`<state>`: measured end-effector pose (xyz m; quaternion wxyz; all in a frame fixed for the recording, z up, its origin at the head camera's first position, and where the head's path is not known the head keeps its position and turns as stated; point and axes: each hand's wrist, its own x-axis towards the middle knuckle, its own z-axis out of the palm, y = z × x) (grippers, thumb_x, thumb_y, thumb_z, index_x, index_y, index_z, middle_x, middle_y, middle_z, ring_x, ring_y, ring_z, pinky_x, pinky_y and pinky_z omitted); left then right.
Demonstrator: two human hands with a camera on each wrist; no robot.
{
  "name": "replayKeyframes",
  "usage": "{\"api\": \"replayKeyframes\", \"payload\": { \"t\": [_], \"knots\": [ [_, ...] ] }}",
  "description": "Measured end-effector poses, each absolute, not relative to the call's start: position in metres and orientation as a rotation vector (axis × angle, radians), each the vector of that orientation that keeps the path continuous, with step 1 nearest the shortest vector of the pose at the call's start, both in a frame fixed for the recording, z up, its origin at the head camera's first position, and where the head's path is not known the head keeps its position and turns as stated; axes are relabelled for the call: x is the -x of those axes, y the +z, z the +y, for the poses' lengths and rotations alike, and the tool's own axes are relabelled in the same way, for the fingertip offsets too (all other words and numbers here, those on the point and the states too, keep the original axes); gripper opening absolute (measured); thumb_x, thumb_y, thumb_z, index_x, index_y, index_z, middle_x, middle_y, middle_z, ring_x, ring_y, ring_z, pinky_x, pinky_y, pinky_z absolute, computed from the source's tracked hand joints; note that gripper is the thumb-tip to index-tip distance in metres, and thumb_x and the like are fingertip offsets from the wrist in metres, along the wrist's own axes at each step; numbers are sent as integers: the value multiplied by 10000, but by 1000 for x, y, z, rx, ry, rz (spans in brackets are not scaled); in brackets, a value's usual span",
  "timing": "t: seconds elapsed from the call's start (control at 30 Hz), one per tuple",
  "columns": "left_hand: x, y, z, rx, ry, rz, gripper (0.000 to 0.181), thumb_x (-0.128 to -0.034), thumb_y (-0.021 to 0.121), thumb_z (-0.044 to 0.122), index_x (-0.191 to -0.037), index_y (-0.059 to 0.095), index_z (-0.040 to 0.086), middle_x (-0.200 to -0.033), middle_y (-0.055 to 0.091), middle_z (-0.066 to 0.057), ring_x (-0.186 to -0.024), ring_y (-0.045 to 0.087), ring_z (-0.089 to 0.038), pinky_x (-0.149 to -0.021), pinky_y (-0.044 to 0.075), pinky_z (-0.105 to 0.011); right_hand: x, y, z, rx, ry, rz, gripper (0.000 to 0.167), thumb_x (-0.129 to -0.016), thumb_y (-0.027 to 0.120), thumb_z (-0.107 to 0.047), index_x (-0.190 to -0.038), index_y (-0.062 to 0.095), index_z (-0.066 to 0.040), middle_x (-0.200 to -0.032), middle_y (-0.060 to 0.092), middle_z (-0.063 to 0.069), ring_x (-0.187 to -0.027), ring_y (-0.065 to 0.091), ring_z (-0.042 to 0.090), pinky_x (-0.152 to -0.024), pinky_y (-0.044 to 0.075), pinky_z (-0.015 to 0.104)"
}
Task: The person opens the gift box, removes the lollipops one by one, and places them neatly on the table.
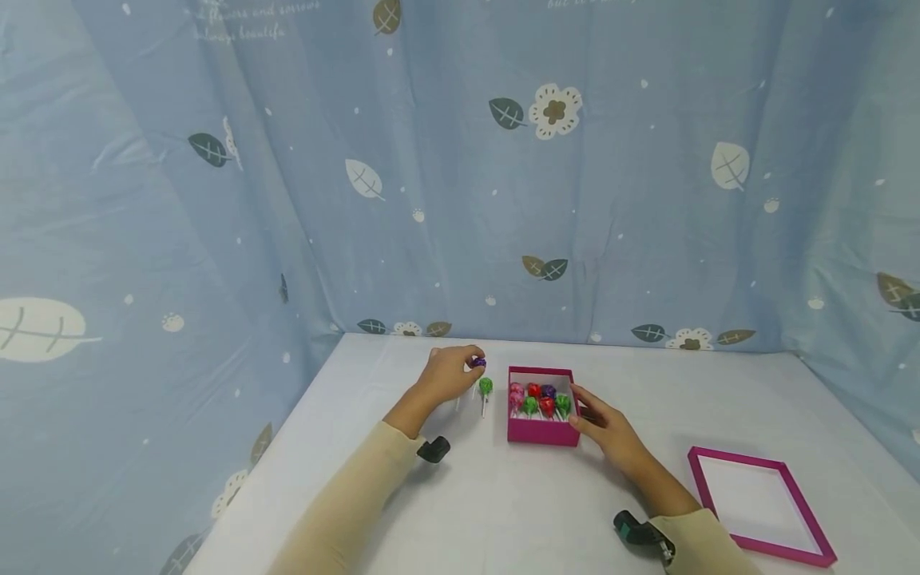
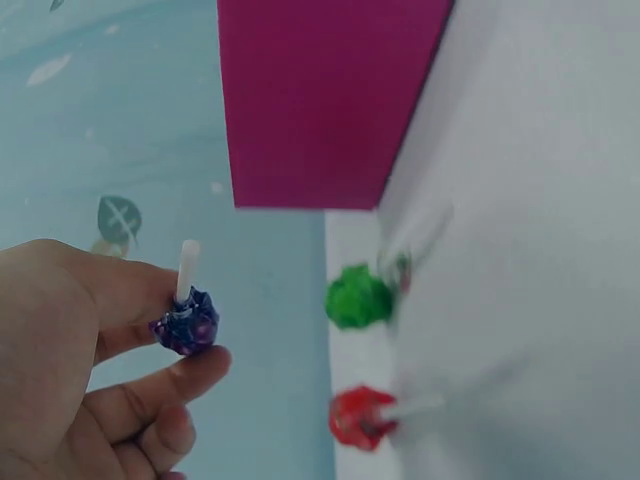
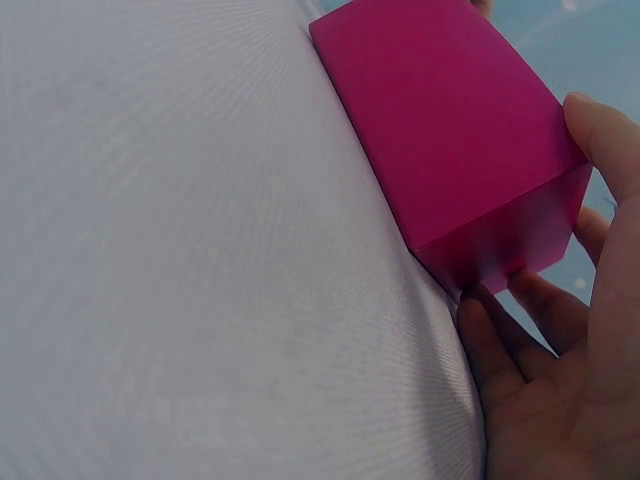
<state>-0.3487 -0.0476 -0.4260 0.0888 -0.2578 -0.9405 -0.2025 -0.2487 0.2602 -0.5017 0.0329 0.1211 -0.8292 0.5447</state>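
My left hand (image 1: pixel 447 374) pinches a purple-wrapped lollipop (image 2: pixel 187 322) between thumb and fingers, above the table left of the box. In the left wrist view its white stick points up. Near that hand lie a green lollipop (image 1: pixel 485 386) and a red lollipop (image 2: pixel 360 418); the hand hides the red one's head in the head view. An open magenta box (image 1: pixel 542 432) holds several lollipops (image 1: pixel 547 406) in pink, red, green and purple. My right hand (image 1: pixel 609 432) grips the box's right side, thumb at the near corner and fingers against the side wall (image 3: pixel 520 235).
A magenta-rimmed box lid (image 1: pixel 785 551) with a pale inside lies at the right of the white-covered table (image 1: pixel 474 511). A blue patterned curtain (image 1: pixel 460 200) hangs behind the table and along its left side.
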Motion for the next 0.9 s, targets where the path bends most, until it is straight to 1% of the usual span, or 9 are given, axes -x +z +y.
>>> {"api": "replayKeyframes", "payload": {
  "t": [0.13, 0.33, 0.57, 0.67, 0.9],
  "knots": [
    [352, -431, -58, 734, -612, -2810, 262, -946, 631, 296, -1169, 672, 165, -968, 704, 52, -917, 651, -178, -860, 339, -447, 247, -501, 261, -376, 1673, -2553, 643, -964, 617, -310, -1515, 349, -114, -1518, 337, 202, -1293, 417, 463, -983, 402, 543],
    [356, -441, -73, 685, -582, -2830, 251, -938, 644, 298, -1158, 673, 180, -968, 700, 56, -916, 636, -155, -880, 346, -451, 246, -498, 261, -364, 1700, -2546, 637, -957, 626, -317, -1515, 361, -164, -1516, 347, 187, -1286, 433, 448, -990, 394, 550],
    [358, -451, -91, 609, -587, -2865, 261, -922, 664, 291, -1153, 680, 172, -955, 698, 40, -886, 631, -170, -861, 345, -440, 246, -501, 260, -354, 1703, -2566, 652, -952, 630, -335, -1520, 352, -176, -1518, 340, 193, -1290, 427, 452, -984, 402, 546],
    [360, -455, -97, 587, -593, -2867, 248, -914, 676, 280, -1136, 685, 171, -946, 707, 29, -901, 645, -187, -858, 346, -442, 247, -501, 260, -350, 1695, -2572, 656, -952, 628, -343, -1520, 352, -169, -1521, 337, 191, -1292, 425, 450, -990, 396, 545],
    [367, -461, -107, 529, -582, -2924, 248, -925, 668, 289, -1154, 680, 194, -978, 710, 22, -955, 646, -197, -890, 338, -435, 248, -498, 259, -347, 1678, -2570, 634, -964, 617, -293, -1521, 347, -154, -1532, 322, 176, -1311, 401, 452, -988, 392, 548]
  ]
}}
